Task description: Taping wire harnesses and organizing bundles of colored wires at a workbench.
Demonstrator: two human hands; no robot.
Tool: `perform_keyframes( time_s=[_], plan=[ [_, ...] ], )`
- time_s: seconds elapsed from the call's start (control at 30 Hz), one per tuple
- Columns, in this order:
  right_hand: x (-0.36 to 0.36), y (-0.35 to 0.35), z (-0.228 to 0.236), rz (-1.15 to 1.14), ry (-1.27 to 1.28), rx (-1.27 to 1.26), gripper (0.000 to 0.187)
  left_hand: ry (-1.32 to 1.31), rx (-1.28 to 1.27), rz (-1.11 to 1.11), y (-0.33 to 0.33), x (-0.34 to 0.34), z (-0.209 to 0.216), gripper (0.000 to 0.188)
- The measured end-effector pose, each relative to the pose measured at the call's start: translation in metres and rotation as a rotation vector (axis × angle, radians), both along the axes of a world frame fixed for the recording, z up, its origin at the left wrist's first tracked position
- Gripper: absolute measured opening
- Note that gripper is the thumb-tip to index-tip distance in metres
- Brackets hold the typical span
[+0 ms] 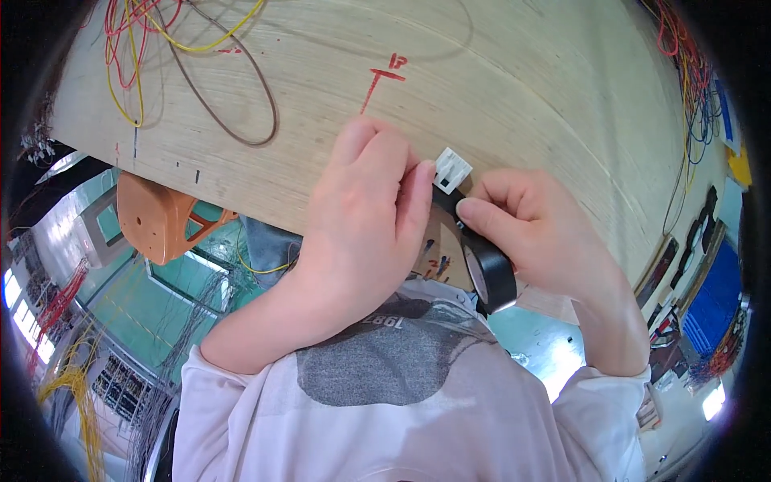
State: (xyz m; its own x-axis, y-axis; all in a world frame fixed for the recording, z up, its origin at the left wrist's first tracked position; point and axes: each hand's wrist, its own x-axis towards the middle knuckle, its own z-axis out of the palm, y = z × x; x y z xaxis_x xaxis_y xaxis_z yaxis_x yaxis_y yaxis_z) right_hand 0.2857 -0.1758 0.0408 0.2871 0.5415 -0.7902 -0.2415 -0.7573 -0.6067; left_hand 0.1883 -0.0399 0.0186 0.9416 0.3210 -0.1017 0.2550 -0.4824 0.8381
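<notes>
My left hand [365,209] is closed, its thumb and curled fingers pinching the edge of a small white plastic connector [454,169]. The connector shows square openings. A strip of black tape reaches from just under it toward my right hand [534,229]. That hand is closed too, with thumb and bent forefinger gripping the tape. Below its fingers hangs the roll of black electrical tape [492,277], its open core turned partly to the left. Whatever lies inside my left fist is hidden.
A pale wooden board [321,48] with red marks spreads out beyond my hands. Red, yellow and brown wires [265,96] lie at its far left, and more wires [695,104] hang at the right. An orange plastic stool [157,217] stands at the left, near wire bundles [76,386].
</notes>
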Motion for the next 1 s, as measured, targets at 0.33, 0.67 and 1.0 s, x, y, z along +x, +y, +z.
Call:
perform_keyframes(
  time_s=[0.33, 0.67, 1.0],
  plan=[
    [-0.001, -0.002, -0.006, -0.061, 0.046, 0.014, 0.025, -0.046, 0.240, -0.061, 0.000, 0.000, 0.003, 0.008],
    [-0.007, 0.000, 0.036, 0.096, -0.247, 0.044, 0.017, 0.148, -1.131, 0.161, 0.013, -0.018, 0.020, 0.011],
    [-0.020, 0.018, 0.044, -0.090, -0.404, 0.268, 0.018, 0.135, -1.347, 0.192, 0.011, -0.027, 0.012, 0.013]
  ],
)
